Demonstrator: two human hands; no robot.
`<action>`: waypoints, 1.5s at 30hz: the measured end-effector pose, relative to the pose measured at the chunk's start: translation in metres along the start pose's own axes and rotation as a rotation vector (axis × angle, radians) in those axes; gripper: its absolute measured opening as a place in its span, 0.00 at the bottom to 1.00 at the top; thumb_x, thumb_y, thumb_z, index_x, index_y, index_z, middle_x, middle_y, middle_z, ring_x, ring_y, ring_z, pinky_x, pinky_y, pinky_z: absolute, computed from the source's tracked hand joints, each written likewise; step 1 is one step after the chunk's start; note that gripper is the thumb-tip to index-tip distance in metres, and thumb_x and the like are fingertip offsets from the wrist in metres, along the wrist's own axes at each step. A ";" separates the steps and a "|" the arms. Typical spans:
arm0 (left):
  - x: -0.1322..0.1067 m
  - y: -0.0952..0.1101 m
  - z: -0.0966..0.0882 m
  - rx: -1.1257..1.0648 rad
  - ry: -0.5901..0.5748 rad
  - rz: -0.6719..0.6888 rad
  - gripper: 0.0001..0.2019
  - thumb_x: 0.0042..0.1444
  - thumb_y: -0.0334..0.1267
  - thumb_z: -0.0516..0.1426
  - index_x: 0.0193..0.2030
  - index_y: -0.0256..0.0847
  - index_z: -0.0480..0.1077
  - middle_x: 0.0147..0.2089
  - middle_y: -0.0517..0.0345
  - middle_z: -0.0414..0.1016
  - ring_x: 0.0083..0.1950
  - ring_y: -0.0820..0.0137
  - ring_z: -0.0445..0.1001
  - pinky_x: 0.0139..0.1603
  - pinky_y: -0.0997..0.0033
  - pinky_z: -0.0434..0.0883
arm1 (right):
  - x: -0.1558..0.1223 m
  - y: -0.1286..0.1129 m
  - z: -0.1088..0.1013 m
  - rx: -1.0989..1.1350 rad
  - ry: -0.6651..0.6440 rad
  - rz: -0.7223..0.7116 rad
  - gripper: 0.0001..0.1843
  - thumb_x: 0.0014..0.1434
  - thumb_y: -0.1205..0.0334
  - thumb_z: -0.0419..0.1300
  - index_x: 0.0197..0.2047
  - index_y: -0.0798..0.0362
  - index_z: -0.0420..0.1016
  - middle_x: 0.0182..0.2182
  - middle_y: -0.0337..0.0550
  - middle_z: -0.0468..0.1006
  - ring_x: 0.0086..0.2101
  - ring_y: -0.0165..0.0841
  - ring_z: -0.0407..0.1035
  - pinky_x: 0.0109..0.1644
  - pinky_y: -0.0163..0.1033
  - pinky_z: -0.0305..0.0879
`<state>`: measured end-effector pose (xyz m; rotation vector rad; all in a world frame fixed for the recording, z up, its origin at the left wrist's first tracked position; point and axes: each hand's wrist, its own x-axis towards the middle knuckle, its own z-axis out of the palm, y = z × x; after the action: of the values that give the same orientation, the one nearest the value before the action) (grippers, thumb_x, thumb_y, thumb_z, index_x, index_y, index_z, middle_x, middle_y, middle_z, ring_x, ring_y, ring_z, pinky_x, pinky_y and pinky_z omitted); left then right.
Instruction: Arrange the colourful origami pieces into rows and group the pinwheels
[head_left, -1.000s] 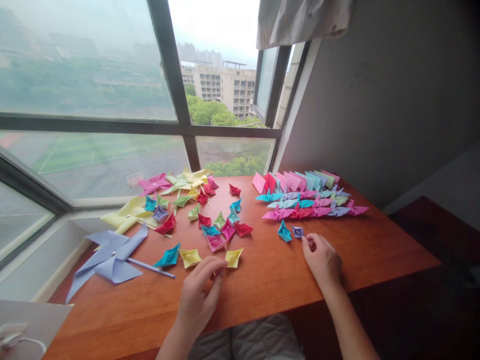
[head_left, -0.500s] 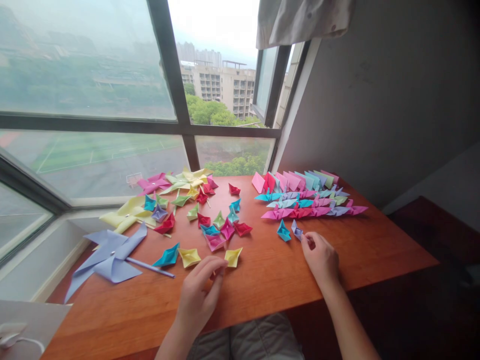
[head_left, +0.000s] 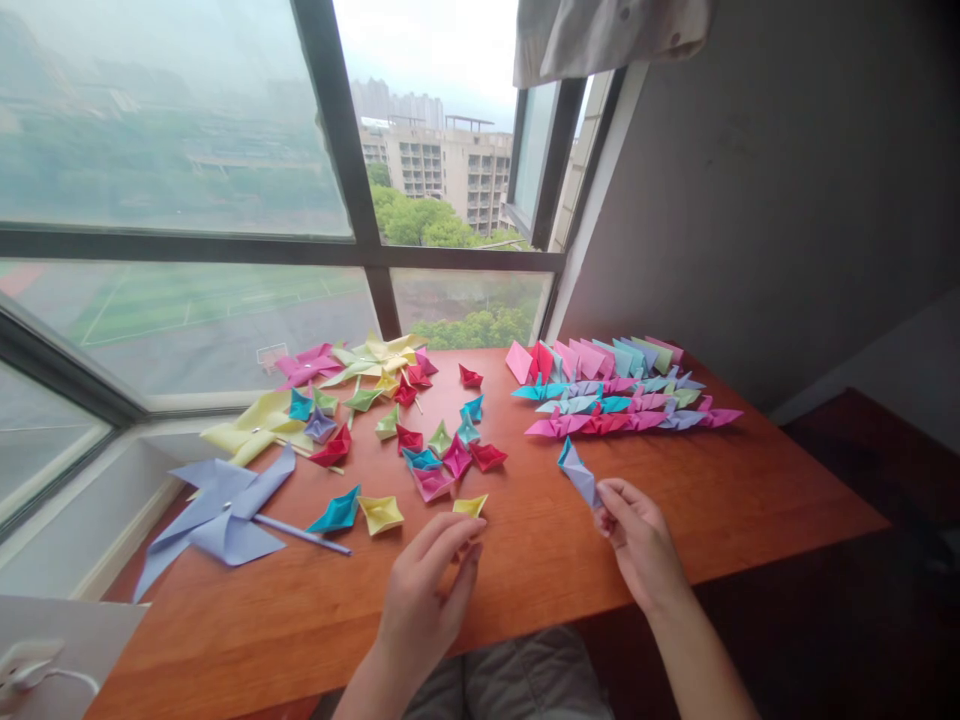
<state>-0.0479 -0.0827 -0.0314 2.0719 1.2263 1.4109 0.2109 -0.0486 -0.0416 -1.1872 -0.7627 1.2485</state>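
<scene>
Fingers point(head_left: 613, 492) of right hand point(head_left: 642, 545) pinch purple paper fold point(head_left: 582, 478); left hand point(head_left: 424, 592) half-curled just near of yellow fold point(head_left: 470, 506), cannot tell what it grips

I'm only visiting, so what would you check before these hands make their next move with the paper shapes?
1. Right hand grips the lilac folded piece: ok, pinched at the fingertips.
2. Left hand free: cannot tell, its fingers are curled.
3. Yellow folded piece close to left hand: ok, just beyond its fingertips.
4. Bare table between the hands: ok.
5. Rows of folded pieces apart from right hand: ok.
</scene>
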 end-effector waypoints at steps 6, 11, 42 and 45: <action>0.019 0.016 0.024 -0.140 0.007 -0.078 0.23 0.60 0.29 0.59 0.61 0.45 0.67 0.57 0.46 0.70 0.42 0.70 0.76 0.40 0.72 0.76 | -0.025 0.000 0.044 -0.008 -0.207 0.050 0.16 0.57 0.50 0.67 0.31 0.54 0.74 0.22 0.35 0.67 0.24 0.24 0.58 0.27 0.30 0.55; 0.016 0.011 0.039 -0.410 0.013 -0.278 0.23 0.60 0.33 0.60 0.62 0.44 0.67 0.59 0.44 0.71 0.48 0.65 0.77 0.45 0.68 0.77 | -0.032 0.003 0.060 -0.075 -0.296 0.034 0.17 0.58 0.49 0.65 0.30 0.55 0.72 0.22 0.35 0.68 0.24 0.25 0.59 0.28 0.31 0.56; -0.006 0.008 0.005 -0.184 -0.003 -0.255 0.07 0.62 0.33 0.57 0.39 0.41 0.78 0.37 0.52 0.78 0.34 0.69 0.76 0.31 0.75 0.72 | -0.038 0.002 0.039 -0.773 -0.375 -0.609 0.06 0.65 0.64 0.58 0.37 0.50 0.77 0.30 0.43 0.77 0.31 0.33 0.70 0.34 0.36 0.66; -0.009 0.009 0.007 -0.149 -0.065 -0.233 0.07 0.62 0.32 0.57 0.39 0.41 0.77 0.37 0.52 0.77 0.33 0.70 0.76 0.31 0.76 0.72 | -0.039 0.002 0.034 -0.764 -0.409 -0.548 0.07 0.64 0.62 0.59 0.35 0.50 0.77 0.28 0.41 0.76 0.29 0.32 0.70 0.33 0.35 0.66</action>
<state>-0.0392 -0.0933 -0.0334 1.7965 1.2498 1.2771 0.1709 -0.0779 -0.0281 -1.1826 -1.8441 0.7401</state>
